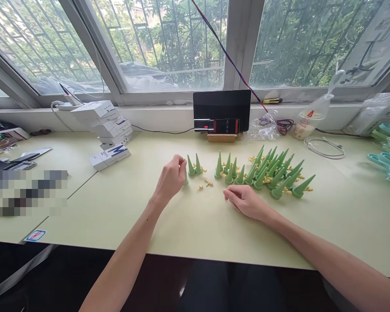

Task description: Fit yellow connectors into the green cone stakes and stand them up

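Note:
My left hand [171, 178] is closed around a green cone-shaped piece [186, 178], which stands upright on the table and is mostly hidden by my fingers. Just right of it are two more upright green cones [194, 165] with yellow bits at their bases. Two small yellow T-shaped pieces [209, 183] lie loose in front of them. My right hand [243, 200] rests on the table with its fingers curled together; anything inside is hidden. Beyond it stands a dense group of green cones [263, 171], several fitted with yellow pieces.
A tablet [222, 104] with a phone [225, 126] before it stands at the back. White boxes [110, 157] are stacked at back left. On the right are a bagged cup [308, 123], a coiled white cable [325, 148] and turquoise plastic parts [385, 161].

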